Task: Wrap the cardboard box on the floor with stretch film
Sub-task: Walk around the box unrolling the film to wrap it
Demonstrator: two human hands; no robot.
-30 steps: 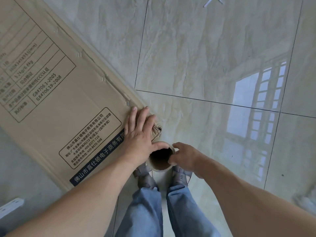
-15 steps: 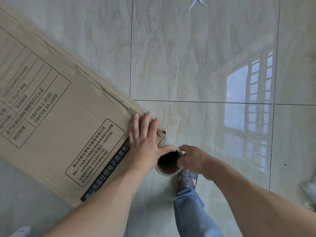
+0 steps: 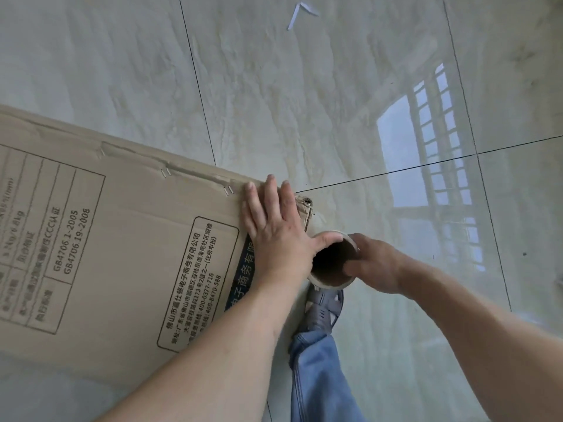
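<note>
A large flat cardboard box [image 3: 115, 254] with printed labels lies across the left of the floor. My left hand [image 3: 274, 229] presses flat on its top near the right corner, fingers straight, thumb reaching over the rim of the stretch film roll [image 3: 330, 280]. The roll stands upright just off the box corner, its dark hollow core facing me. My right hand [image 3: 374, 263] grips the roll's far side, with fingers hooked into the core. Film on the box cannot be made out.
Glossy pale marble floor tiles [image 3: 304, 86] spread all around, reflecting a window at the right. My sandalled foot [image 3: 323, 309] and jeans leg [image 3: 320, 379] stand right beneath the roll. A small white scrap [image 3: 300, 12] lies far ahead.
The view has swung, so the box now lies more level across the left. Both hands keep their holds on box and roll. Only one foot shows now.
</note>
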